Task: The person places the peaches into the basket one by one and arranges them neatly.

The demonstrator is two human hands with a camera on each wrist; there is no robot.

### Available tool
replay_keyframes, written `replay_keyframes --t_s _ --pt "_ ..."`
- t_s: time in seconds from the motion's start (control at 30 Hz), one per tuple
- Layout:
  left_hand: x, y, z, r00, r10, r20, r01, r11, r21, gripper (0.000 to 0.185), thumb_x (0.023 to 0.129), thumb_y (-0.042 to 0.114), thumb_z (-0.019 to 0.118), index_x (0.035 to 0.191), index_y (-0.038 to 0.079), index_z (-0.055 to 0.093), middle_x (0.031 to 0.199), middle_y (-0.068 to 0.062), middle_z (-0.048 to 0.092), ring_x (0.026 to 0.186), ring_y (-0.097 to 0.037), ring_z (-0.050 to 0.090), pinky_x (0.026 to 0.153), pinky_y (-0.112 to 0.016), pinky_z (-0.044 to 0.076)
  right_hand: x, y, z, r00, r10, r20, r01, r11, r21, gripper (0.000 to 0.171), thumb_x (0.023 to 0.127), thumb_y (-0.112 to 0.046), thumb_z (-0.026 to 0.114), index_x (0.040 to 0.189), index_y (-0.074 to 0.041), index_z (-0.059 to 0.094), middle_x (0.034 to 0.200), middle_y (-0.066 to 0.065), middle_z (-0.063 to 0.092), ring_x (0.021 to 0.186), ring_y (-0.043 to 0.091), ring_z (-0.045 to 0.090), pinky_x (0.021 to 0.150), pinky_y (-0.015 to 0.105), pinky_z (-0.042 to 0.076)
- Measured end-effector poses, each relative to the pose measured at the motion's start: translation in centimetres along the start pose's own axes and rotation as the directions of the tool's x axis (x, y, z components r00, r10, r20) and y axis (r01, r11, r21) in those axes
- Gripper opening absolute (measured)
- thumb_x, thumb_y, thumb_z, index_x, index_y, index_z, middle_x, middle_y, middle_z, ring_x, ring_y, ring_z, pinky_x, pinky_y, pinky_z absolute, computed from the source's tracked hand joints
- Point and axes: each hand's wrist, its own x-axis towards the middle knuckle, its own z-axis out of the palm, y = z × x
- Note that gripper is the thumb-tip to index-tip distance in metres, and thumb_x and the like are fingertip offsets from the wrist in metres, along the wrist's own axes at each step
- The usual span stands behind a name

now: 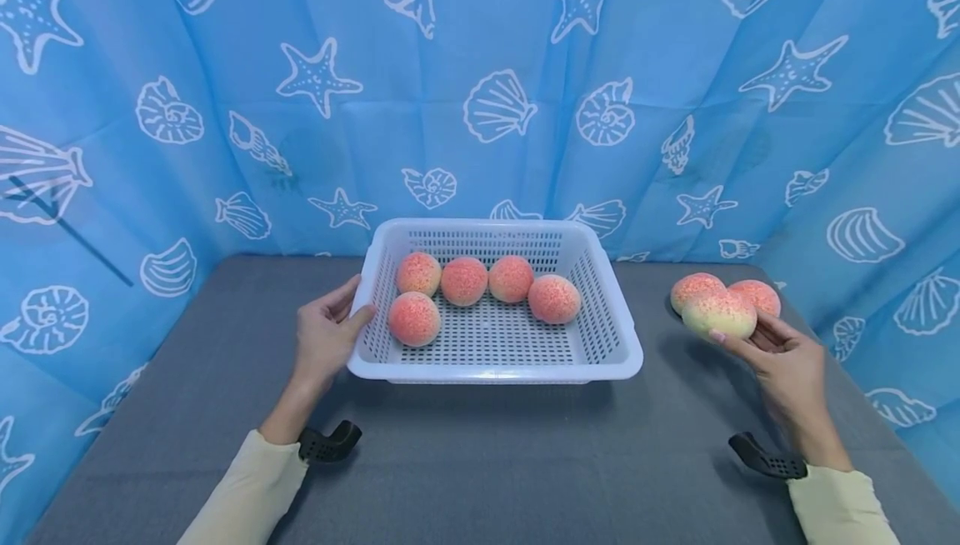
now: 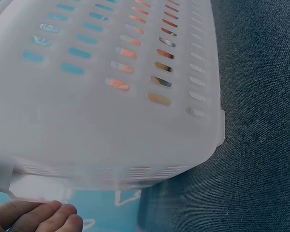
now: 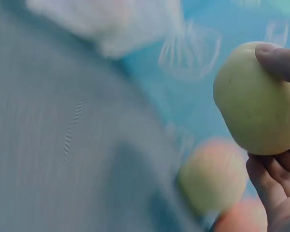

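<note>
- Head view: the right hand (image 1: 787,357) is curling its fingers (image 1: 738,345) around a peach (image 1: 720,313), gripping it from below and behind, well to the right of the basket (image 1: 615,337).
- Right wrist view is confirming that grip: a thumb tip is pressing on the top of the peach's pale green side (image 3: 253,99), and the other fingers (image 3: 270,181) are cradling it underneath.
- Two more peaches, one (image 1: 693,287) behind and to the left of the held fruit and one (image 1: 759,295) behind and to its right, are sitting on the table just behind it, also right of the basket.
- The left hand (image 1: 326,337) is bracing the basket's left wall, with the thumb lying against the rim and the fingers loosely bent along the outside; whether it is really clamping the rim is hard to tell.
- Five peaches are lying inside the basket: four in a row toward its far wall (image 1: 463,280) and one (image 1: 414,318) nearer its left front.
- Judging from this, the filling seems well past halfway: five fruits are in, one is in hand, and two are waiting outside.
- The basket is standing on a grey cloth-covered table (image 1: 487,462).
- Blue curtains (image 1: 465,53) printed with white shells and starfish are hanging behind the basket and on both sides of it.
</note>
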Motion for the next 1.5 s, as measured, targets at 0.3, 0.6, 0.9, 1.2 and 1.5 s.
replay_keyframes --t_s 0.3,0.6,0.9,1.2,1.5 --pt "0.0 -0.1 0.0 1.000 0.012 0.004 -0.012 1.000 -0.011 0.051 0.095 0.000 0.068 0.143 -0.003 0.053 0.137 -0.023 0.060 0.122 -0.035 0.062 0.085 -0.034 0.057 -1.8 -6.8 8.1 0.974 -0.153 0.169 0.130 0.982 0.140 0.067 0.082 0.012 0.077 0.143 0.008 0.051 0.123 0.004 0.064 0.109 0.009 0.067 0.087 0.018 0.056" --pt "0.0 -0.2 0.2 1.000 0.015 -0.002 -0.015 1.000 -0.006 0.051 0.095 -0.001 0.068 0.143 -0.004 0.053 0.137 -0.024 0.060 0.122 -0.036 0.062 0.086 -0.034 0.057 -3.2 -8.1 18.3 0.930 -0.033 0.367 0.022 0.999 0.035 0.074 0.079 -0.002 0.087 0.144 0.003 0.052 0.135 0.019 0.061 0.119 0.022 0.064 0.095 0.027 0.056" --pt "-0.1 0.0 0.3 1.000 0.003 0.006 -0.003 1.000 -0.013 0.051 0.095 -0.001 0.068 0.143 -0.004 0.052 0.137 -0.024 0.059 0.122 -0.036 0.062 0.085 -0.033 0.057 -2.8 -8.2 24.6 0.888 0.072 0.455 -0.056 0.997 -0.048 0.068 0.076 -0.010 0.090 0.137 -0.004 0.061 0.126 0.012 0.069 0.113 0.024 0.068 0.091 0.034 0.059" --pt "0.0 0.1 0.0 1.000 0.012 0.004 -0.012 1.000 -0.001 0.051 0.095 -0.001 0.068 0.143 -0.004 0.053 0.137 -0.024 0.059 0.122 -0.037 0.061 0.085 -0.035 0.056 -2.3 -8.0 26.3 0.816 0.196 0.544 -0.065 0.966 -0.251 0.053 0.074 -0.018 0.093 0.121 -0.012 0.070 0.111 0.004 0.073 0.099 0.021 0.070 0.087 0.044 0.060" --pt "0.0 0.3 -0.2 1.000 -0.001 0.018 0.000 1.000 0.021 0.052 0.095 0.001 0.068 0.145 -0.002 0.051 0.138 -0.024 0.059 0.122 -0.037 0.061 0.086 -0.038 0.056 -2.0 -7.5 27.2 0.781 0.293 0.552 -0.076 0.921 -0.381 0.035 0.073 -0.016 0.093 0.101 -0.009 0.074 0.097 0.005 0.074 0.085 0.020 0.069 0.081 0.045 0.060"
